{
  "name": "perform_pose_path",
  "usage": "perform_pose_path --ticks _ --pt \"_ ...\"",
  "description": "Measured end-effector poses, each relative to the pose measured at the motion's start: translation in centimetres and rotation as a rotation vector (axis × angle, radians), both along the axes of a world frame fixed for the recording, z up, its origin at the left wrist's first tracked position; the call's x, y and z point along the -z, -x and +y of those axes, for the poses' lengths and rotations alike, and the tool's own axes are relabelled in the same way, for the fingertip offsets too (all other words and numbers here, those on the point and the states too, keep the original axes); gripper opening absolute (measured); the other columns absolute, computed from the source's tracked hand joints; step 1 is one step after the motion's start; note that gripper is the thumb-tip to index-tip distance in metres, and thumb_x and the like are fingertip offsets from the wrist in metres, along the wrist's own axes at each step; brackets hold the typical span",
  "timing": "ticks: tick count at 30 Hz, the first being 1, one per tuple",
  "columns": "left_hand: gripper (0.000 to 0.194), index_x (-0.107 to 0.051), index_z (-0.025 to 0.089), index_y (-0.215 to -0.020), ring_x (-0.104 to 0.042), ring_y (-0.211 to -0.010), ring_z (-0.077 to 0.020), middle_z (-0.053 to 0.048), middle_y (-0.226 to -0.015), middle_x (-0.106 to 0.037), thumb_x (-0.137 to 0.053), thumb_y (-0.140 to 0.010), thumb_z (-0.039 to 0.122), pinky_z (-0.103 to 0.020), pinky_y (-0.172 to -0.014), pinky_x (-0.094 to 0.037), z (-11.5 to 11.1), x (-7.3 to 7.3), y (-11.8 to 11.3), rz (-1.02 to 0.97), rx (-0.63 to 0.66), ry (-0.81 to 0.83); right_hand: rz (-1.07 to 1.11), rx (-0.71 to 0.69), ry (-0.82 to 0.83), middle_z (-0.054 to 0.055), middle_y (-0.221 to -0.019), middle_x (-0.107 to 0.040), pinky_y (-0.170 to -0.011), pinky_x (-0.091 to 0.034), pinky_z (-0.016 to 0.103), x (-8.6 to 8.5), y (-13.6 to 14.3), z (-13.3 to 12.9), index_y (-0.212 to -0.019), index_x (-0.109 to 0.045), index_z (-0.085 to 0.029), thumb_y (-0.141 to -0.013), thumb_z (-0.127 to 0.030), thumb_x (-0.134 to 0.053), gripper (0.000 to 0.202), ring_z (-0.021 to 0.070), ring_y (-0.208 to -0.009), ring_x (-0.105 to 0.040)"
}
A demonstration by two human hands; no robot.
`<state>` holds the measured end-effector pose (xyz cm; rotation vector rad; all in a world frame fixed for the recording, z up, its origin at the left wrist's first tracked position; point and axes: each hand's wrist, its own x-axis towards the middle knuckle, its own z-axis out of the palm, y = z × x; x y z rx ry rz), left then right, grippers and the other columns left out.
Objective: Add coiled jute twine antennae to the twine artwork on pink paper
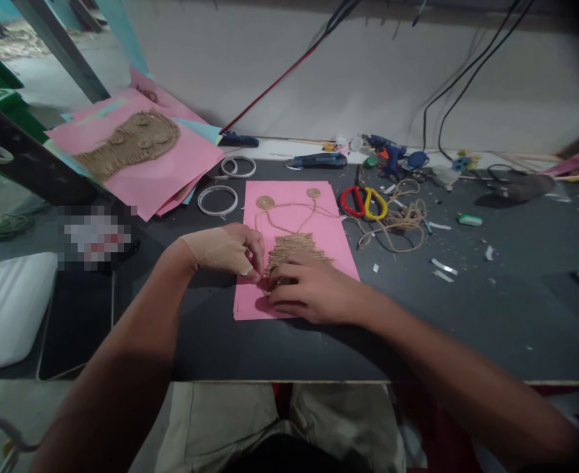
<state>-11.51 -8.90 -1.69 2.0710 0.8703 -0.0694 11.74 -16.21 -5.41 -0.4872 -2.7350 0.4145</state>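
Note:
A pink sheet (294, 197) lies on the dark table, with rows of brown jute twine (294, 244) laid side by side on it. Two flat twine coils, a larger one (264, 202) and a smaller one (314, 193), sit near its top. My left hand (230, 249), wrapped in a tan bandage, is pinched closed at the left edge of the rows, on the twine as far as I can see. My right hand (314, 289) rests over the lower rows, fingers apart and bent, hiding that part. A loose strand runs from the sheet to a tangled twine heap (402, 223) on the right.
Red-and-yellow-handled scissors (363, 202) lie right of the sheet. Tape rolls (217, 200) and pink sheets with a finished twine shape (136, 141) are at left. Behind are a blue cutter (319, 160) and a glue gun (390, 152). A dark tablet (77, 322) lies front left.

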Motion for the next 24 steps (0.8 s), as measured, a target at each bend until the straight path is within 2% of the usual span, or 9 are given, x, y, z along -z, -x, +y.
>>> perform_pose_path --ticks 4,7,17,24 --pt "0.011 -0.084 0.022 -0.078 -0.064 -0.081 -0.0155 -0.002 -0.090 -0.073 -0.079 -0.068 0.022 -0.026 -0.075 -0.048 0.1 0.2 0.0 -0.012 -0.003 0.002 0.039 0.015 0.205 0.010 -0.119 -0.072 -0.099 -0.050 0.039 -0.6 -0.6 0.0 -0.117 -0.074 -0.020 -0.104 -0.030 -0.061 0.021 0.0210 -0.114 -0.062" --pt "0.010 -0.084 0.022 -0.076 -0.064 -0.081 -0.0156 -0.002 -0.089 -0.073 -0.079 -0.068 0.022 -0.027 -0.076 -0.048 0.1 0.2 0.0 -0.013 -0.006 0.006 0.040 -0.002 0.281 0.010 -0.124 -0.070 -0.101 -0.051 0.040 -0.8 -1.1 0.0 -0.124 -0.073 -0.022 -0.101 -0.028 -0.066 0.025 0.0214 -0.116 -0.062" --pt "0.011 -0.083 0.020 -0.076 -0.064 -0.080 -0.0156 -0.002 -0.089 -0.073 -0.079 -0.066 0.020 -0.027 -0.074 -0.048 -0.1 0.0 -0.1 -0.020 -0.033 0.024 0.038 -0.058 0.151 0.011 -0.129 -0.067 -0.105 -0.049 0.041 -0.4 -0.8 0.0 -0.121 -0.078 -0.026 -0.105 -0.032 -0.060 0.025 0.0207 -0.121 -0.061" --pt "0.011 -0.084 0.022 -0.078 -0.064 -0.081 -0.0157 -0.002 -0.089 -0.073 -0.080 -0.067 0.020 -0.027 -0.075 -0.048 0.1 0.2 -0.1 -0.010 -0.013 0.003 0.030 -0.058 0.146 0.012 -0.126 -0.069 -0.104 -0.050 0.040 -0.6 -0.9 0.0 -0.119 -0.079 -0.023 -0.106 -0.032 -0.059 0.026 0.0209 -0.119 -0.062"
